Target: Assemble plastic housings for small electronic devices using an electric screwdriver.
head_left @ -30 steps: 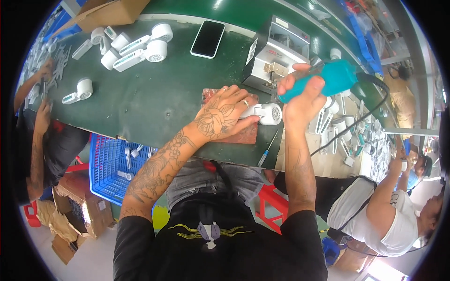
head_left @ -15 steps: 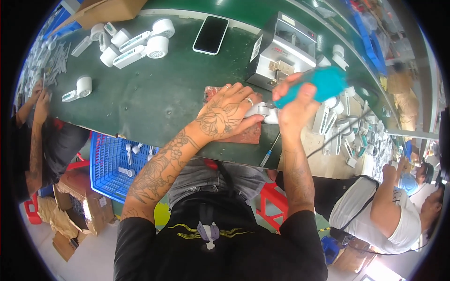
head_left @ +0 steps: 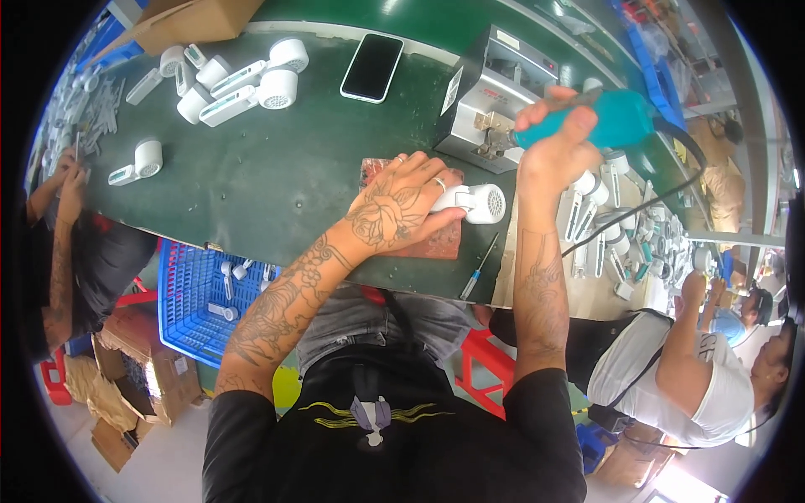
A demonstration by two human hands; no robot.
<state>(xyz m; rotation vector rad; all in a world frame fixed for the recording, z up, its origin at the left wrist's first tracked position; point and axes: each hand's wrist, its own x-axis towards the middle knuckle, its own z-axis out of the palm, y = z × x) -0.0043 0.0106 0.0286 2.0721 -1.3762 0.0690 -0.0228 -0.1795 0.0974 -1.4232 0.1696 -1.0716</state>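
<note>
My left hand (head_left: 397,204) is closed on a white handheld device with a round slotted head, like a small fan (head_left: 484,204). It holds the fan down on a reddish, worn pad (head_left: 436,246); the palm hides the fan's handle. In my right hand (head_left: 555,149) is a teal corded electric screwdriver (head_left: 625,122), gripped around its body. The driver's front end points left, at the brass-coloured outlet of a silver box-shaped machine (head_left: 480,94), probably a screw feeder. Whether the bit touches the outlet, I cannot tell.
Several white fans (head_left: 277,88) lie at the back left, with a phone (head_left: 371,69) beyond the pad. A small screwdriver (head_left: 480,267) lies near the front edge. More fans (head_left: 599,205) crowd the right side, under the driver's cord. A blue basket (head_left: 193,323) stands below left; co-workers sit on both sides.
My right hand has lifted the electric screwdriver away from the fan, up and to the right toward the machine's outlet. The fan's round head now shows fully. My left hand stays on the fan.
</note>
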